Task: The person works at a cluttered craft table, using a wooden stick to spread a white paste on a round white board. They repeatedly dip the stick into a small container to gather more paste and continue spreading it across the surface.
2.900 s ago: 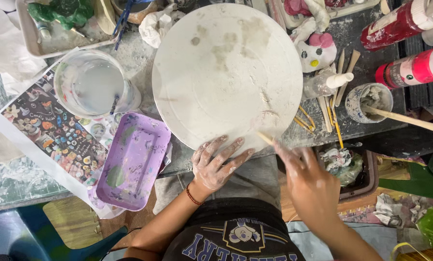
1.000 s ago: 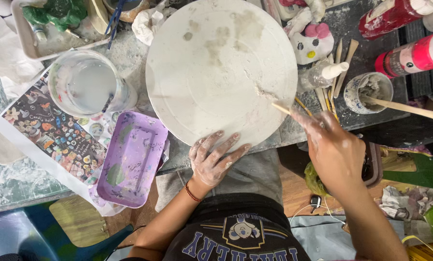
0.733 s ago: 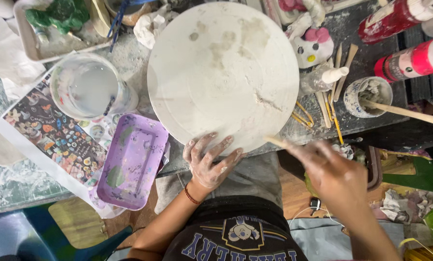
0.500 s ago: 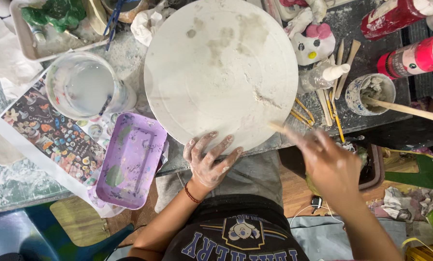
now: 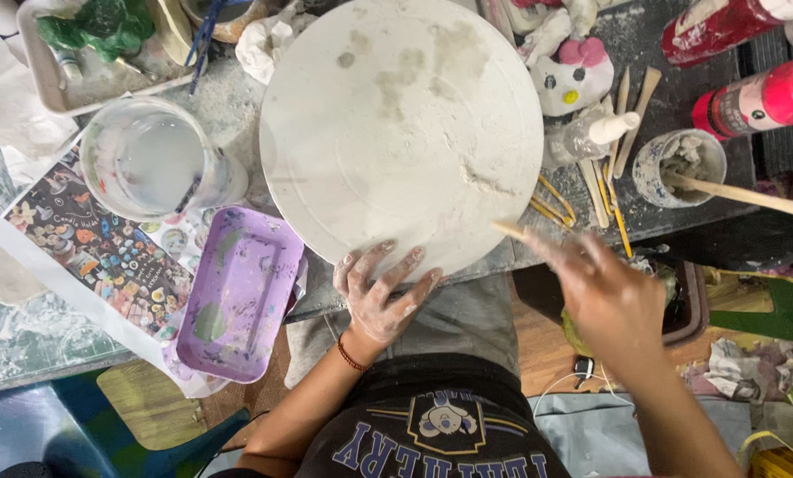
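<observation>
Big round white plaster disc (image 5: 401, 133) lies flat on the cluttered bench, near edge overhanging toward your lap; surface is patchy, with a rough gouge at its right side. Your left hand (image 5: 380, 292), clay-smeared, lies flat on the near rim, fingers spread, clamped on nothing. Your right hand (image 5: 604, 292) pinches a thin wooden stick (image 5: 510, 231), tip just at the disc's lower-right edge; hand is blurred, so the exact grip is unclear. To work that edge well, press down with the left palm so the disc can't spin or tip off the bench, hold the stick low and shallow, and use short light strokes, as plaster likely chips. Purple tray (image 5: 241, 301) sits just left of the disc, clear water cup (image 5: 157, 164) beyond it, loose sticks (image 5: 591, 199) and speckled cup (image 5: 680, 168) at right.
</observation>
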